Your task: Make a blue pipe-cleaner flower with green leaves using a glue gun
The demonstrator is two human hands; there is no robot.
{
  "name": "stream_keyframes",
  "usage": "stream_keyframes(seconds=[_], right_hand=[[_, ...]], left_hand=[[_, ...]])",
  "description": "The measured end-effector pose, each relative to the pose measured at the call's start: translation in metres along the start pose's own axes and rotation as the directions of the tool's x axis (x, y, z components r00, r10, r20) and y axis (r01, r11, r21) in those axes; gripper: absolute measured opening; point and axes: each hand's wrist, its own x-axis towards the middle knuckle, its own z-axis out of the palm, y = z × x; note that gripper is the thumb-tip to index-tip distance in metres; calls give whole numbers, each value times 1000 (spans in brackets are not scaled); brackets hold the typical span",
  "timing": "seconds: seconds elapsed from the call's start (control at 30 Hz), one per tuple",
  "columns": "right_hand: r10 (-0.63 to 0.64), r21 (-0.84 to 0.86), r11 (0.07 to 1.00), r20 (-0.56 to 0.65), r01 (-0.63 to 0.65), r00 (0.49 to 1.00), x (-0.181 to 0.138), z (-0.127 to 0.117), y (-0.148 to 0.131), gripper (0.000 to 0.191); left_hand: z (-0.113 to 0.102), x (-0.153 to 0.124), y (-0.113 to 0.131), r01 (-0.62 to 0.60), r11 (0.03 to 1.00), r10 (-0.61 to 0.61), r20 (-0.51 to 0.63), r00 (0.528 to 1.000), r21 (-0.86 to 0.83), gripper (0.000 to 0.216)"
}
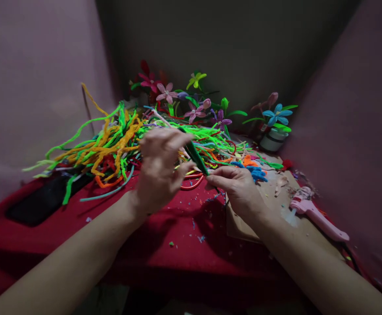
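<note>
In the head view, our right hand (241, 188) is over the cardboard's (280, 199) left edge, fingers pinching the lower end of the green strip (196, 154), tilted, left of the cardboard. Our left hand (158, 168), blurred, curls by the strip's upper end; we cannot tell whether its fingers grip. Stems (125, 144) heap on the tabletop (177, 249) left of the cardboard; the glue gun (322, 218) lies at its right edge, the jar (272, 140) behind it.

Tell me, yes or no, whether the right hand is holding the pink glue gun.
No, the right hand pinches a dark green strip, while the glue gun lies apart, farther to the right.
</note>
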Motion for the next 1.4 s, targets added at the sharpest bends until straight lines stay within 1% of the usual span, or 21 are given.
stream_keyframes(seconds=[0.03, 0.07, 0.1, 0.13, 0.17, 0.2, 0.23, 0.27, 0.33, 0.4, 0.47, 0.53, 0.7, 0.8, 0.9, 0.97, 1.03, 1.13, 1.23, 1.3, 1.4], right_hand=[[-8, 32, 999, -26, 9, 1000, 0, 1, 0, 8], [-12, 60, 998, -43, 15, 999, -1, 1, 1, 8], [-11, 83, 996, -49, 15, 999, -1, 2, 1, 8], [-2, 102, 995, -43, 7, 999, -1, 2, 2, 8], [10, 117, 993, -34, -6, 999, -1, 3, 2, 8], [21, 125, 992, -22, -18, 1000, -2, 4, 2, 9], [32, 123, 992, -9, -31, 999, -3, 5, 3, 10], [40, 119, 992, 4, -41, 999, -3, 6, 3, 10], [51, 114, 992, 41, -55, 998, -5, 7, 2, 10], [59, 136, 988, 98, -72, 993, -6, 7, 2, 9], [61, 166, 982, 151, -86, 987, -6, 6, 2, 10], [52, 179, 981, 167, -82, 985, -5, 6, 3, 12], [7, 140, 990, 63, -16, 998, -4, 8, 8, 12], [13, 78, 997, 33, -16, 999, -5, 9, 10, 12], [34, 106, 993, 64, -41, 997, -5, 10, 10, 15], [33, 138, 990, 71, -43, 997, -4, 10, 10, 15], [38, 166, 985, 56, -47, 998, -4, 10, 10, 14], [38, 190, 981, 14, -39, 999, -5, 11, 11, 13], [9, 147, 989, -6, -8, 1000, -8, 12, 10, 16], [6, 109, 994, -3, -6, 1000, -8, 13, 9, 18], [29, 56, 998, 46, -32, 999, -7, 11, 7, 20]], left_hand=[[-2, 1, 0, 149, 989, -150, -97, 984, -19, 43], [-3, 2, 0, 293, 952, -304, -139, 943, -91, 44], [-2, 3, 1, 418, 885, -442, -92, 892, -206, 43], [0, 3, 1, 524, 783, -540, 51, 840, -336, 39], [3, 2, 2, 621, 644, -574, 253, 779, -447, 33], [7, 1, 3, 704, 491, -539, 456, 708, -513, 27], [11, -1, 5, 770, 350, -470, 612, 637, -533, 24], [15, -3, 7, 817, 236, -416, 705, 574, -526, 23], [22, -7, 10, 857, 78, -417, 764, 492, -509, 23], [25, -10, 13, 862, -11, -467, 765, 444, -507, 22], [26, -12, 14, 857, -49, -482, 764, 430, -513, 21], [25, -12, 14, 850, -58, -472, 765, 439, -523, 20], [24, -9, 15, 816, -105, -496, 741, 452, -568, 18], [26, -8, 17, 804, -164, -517, 744, 423, -571, 16], [28, -10, 16, 799, -197, -527, 748, 403, -568, 15], [29, -12, 15, 804, -213, -502, 768, 397, -555, 13], [30, -14, 14, 810, -219, -467, 787, 402, -544, 12], [32, -15, 14, 810, -198, -457, 783, 422, -552, 12], [33, -16, 17, 806, -173, -463, 769, 441, -567, 14], [34, -17, 18, 803, -178, -474, 764, 438, -570, 14], [34, -18, 17, 810, -199, -489, 772, 407, -552, 14]])
